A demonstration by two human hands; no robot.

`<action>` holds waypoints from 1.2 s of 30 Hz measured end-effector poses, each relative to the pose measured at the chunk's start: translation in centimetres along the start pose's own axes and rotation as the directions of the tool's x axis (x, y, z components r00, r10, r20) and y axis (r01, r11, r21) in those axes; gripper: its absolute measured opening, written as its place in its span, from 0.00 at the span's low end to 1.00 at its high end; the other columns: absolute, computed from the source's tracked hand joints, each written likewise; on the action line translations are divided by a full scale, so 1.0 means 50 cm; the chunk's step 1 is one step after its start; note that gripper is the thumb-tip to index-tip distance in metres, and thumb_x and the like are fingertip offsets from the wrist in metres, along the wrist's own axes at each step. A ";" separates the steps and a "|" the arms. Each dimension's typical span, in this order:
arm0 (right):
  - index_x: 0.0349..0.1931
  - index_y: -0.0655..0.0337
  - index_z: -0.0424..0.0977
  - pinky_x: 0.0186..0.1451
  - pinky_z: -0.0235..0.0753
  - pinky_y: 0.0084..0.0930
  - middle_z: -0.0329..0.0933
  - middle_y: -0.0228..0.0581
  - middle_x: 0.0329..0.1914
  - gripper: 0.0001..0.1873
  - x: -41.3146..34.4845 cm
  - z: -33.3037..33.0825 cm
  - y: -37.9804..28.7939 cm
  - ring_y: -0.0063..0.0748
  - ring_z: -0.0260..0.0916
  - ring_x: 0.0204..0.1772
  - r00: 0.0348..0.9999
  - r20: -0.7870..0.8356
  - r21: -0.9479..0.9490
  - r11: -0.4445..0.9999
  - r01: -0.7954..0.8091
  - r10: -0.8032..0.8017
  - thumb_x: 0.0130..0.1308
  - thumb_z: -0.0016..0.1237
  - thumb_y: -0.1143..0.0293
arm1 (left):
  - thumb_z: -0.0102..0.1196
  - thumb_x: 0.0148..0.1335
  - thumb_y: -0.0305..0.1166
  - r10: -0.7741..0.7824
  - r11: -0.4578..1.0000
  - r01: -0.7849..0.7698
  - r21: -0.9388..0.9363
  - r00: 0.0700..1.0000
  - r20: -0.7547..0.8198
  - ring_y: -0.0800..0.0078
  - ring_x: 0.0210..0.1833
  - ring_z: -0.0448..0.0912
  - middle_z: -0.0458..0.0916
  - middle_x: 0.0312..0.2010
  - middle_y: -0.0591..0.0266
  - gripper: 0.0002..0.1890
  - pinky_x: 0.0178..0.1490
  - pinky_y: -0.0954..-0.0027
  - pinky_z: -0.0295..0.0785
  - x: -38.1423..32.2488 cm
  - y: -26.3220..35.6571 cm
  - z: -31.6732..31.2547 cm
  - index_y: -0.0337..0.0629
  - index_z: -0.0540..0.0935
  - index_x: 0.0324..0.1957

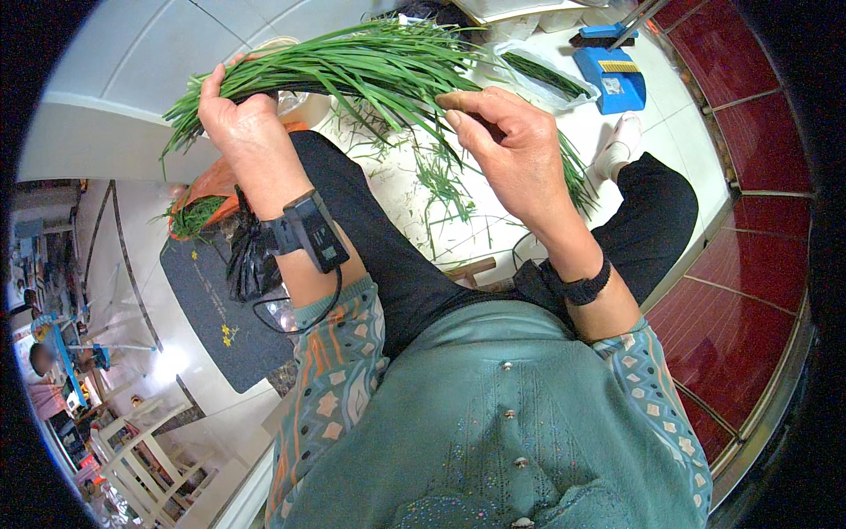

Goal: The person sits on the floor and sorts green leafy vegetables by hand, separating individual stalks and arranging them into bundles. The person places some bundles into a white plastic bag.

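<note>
A thick bunch of long green garlic chives (pixel 357 63) lies across my left hand (pixel 241 119), which is closed around one end. The blades fan out to the right, some drooping. At their right-hand ends, the thumb and forefinger of my right hand (pixel 505 145) pinch at the leaf tips; its other fingers are curled. Below the bunch, loose chive scraps (pixel 443 188) litter the white floor between my legs. More chives (pixel 576 173) lie on the floor behind my right hand, partly hidden by it.
A clear plastic bag (pixel 532 69) with chives lies beside a blue dustpan (pixel 621 86) and broom (pixel 605 32). At left are an orange bag (pixel 215 182) holding greens, a black plastic bag (pixel 251 261) and a dark mat (pixel 211 311). A person (pixel 43 370) is far left, near a wooden chair (pixel 142 456).
</note>
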State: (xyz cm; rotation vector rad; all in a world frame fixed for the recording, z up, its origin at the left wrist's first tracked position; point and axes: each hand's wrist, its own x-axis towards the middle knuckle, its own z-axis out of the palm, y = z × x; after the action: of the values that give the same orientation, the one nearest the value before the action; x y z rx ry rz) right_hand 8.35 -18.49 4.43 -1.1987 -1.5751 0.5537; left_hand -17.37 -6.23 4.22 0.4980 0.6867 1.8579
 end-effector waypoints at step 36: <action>0.43 0.66 0.80 0.32 0.70 0.13 0.82 0.35 0.31 0.10 -0.041 -0.019 0.006 0.15 0.72 0.31 0.806 0.555 0.255 0.880 -0.401 0.207 0.65 0.54 0.71 | 0.42 0.56 0.11 0.301 0.887 -0.370 0.277 0.917 0.263 0.67 0.45 0.79 0.78 0.45 0.48 0.21 0.55 0.69 0.75 0.047 -0.039 -0.086 0.23 0.67 0.54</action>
State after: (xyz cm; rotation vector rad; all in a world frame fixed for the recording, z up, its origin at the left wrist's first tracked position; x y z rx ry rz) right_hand 9.25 -20.42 3.60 -1.0731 -1.6107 1.4223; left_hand -19.57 -4.47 -0.24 1.0759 0.7990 1.9806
